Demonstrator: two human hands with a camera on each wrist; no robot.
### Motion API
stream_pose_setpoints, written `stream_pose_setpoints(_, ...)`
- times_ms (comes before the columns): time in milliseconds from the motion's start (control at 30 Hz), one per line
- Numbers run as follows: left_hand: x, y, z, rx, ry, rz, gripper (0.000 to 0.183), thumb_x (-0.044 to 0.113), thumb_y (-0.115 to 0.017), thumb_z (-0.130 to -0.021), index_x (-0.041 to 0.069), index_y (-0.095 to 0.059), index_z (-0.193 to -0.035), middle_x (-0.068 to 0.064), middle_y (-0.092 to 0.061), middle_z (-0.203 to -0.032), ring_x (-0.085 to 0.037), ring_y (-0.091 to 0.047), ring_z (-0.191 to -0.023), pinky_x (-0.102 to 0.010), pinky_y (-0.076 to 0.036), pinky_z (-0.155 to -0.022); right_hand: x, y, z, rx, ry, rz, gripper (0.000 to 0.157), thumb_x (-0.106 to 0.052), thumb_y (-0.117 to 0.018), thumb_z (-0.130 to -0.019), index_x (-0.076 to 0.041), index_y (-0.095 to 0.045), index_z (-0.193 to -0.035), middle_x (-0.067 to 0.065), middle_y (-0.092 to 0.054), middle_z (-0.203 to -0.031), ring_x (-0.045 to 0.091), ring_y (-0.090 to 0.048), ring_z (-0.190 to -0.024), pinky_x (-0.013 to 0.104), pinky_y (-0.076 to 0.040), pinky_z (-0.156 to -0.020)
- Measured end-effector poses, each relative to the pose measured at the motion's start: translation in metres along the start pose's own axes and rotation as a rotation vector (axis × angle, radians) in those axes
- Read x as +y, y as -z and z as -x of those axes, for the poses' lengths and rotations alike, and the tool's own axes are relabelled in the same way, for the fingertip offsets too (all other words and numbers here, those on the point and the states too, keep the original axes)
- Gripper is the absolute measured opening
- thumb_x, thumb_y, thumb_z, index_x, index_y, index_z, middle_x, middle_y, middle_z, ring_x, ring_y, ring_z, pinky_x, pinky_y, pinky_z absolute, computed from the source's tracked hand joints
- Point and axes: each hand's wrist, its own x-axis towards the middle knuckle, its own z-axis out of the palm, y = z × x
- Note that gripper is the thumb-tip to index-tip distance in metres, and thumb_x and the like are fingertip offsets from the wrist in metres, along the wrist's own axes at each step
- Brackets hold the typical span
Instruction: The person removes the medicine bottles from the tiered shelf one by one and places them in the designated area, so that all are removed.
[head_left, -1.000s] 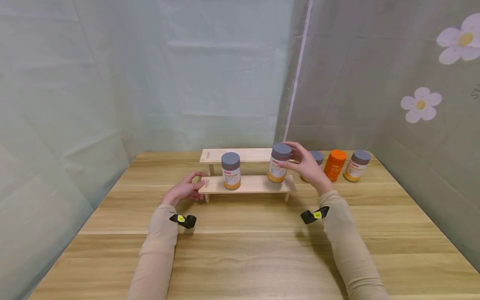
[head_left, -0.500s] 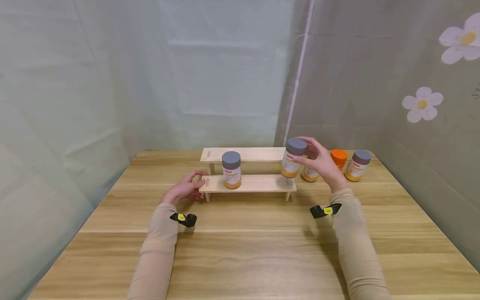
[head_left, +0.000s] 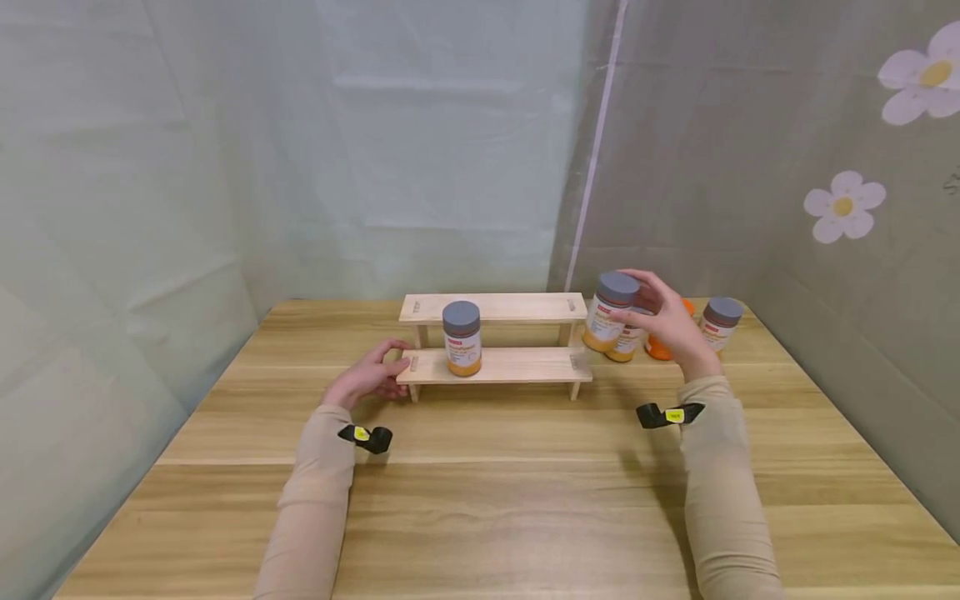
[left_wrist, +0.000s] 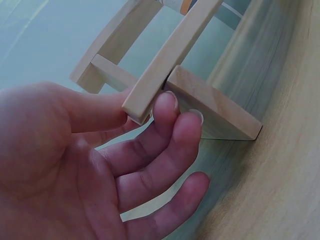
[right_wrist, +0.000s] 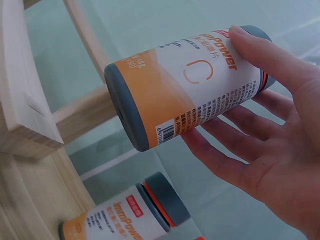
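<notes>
Held bottle point(head_left: 602, 310) has been carried rightward in the last second, from over the right end of the lower shelf point(head_left: 517, 365). Nearest, that shelf's left end is pinched by the left hand point(head_left: 371, 375), unmoved; only a standing bottle point(head_left: 462, 342) is left there, so the held one is judged withdrawn. It is pinched between thumb and fingers of the right hand point(head_left: 667, 321), just right of the upper shelf point(head_left: 487, 307). Partly covered behind: grey-lidded bottle point(head_left: 626, 342), orange bottle point(head_left: 659, 349), far-right bottle point(head_left: 717, 332).

I see a grey-lidded jar point(head_left: 602, 322), white above orange and capped, held aloft and slightly tilted beside the right end of a wooden rack point(head_left: 513, 365). The rack, pale and two-tiered, stands upright.
</notes>
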Motion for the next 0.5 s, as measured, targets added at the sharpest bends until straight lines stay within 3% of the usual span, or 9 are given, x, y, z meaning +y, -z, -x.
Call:
stream_pose_setpoints(333,-0.001,0.0,-0.001,0.0,0.004,-0.014,0.049,0.023,-0.043,-0.104,0.006,-0.023,-0.145,0.002,-0.063,-0.072,-0.009,-0.064,-0.066,-0.03,-0.054,-0.068,0.003,0.015,0.006,-0.008,0.054,0.003,0.059,-0.011,-0.071,-0.088,-0.019,-0.044,-0.141,-0.018,-0.059,-0.117,0.0,-0.058,-0.107,0.018,-0.047,-0.086)
stream_pose_setpoints(500,-0.001,0.0,-0.001,0.003,0.007,-0.001,0.048,0.022,-0.042,-0.104,0.006,-0.023,-0.145,0.004,-0.063,-0.069,-0.008,-0.064,-0.064,-0.029,-0.053,-0.067,0.004,0.02,0.009,-0.02,0.007,0.046,0.059,-0.014,-0.072,-0.088,-0.02,-0.044,-0.14,-0.014,-0.058,-0.12,0.0,-0.058,-0.108,0.02,-0.046,-0.088)
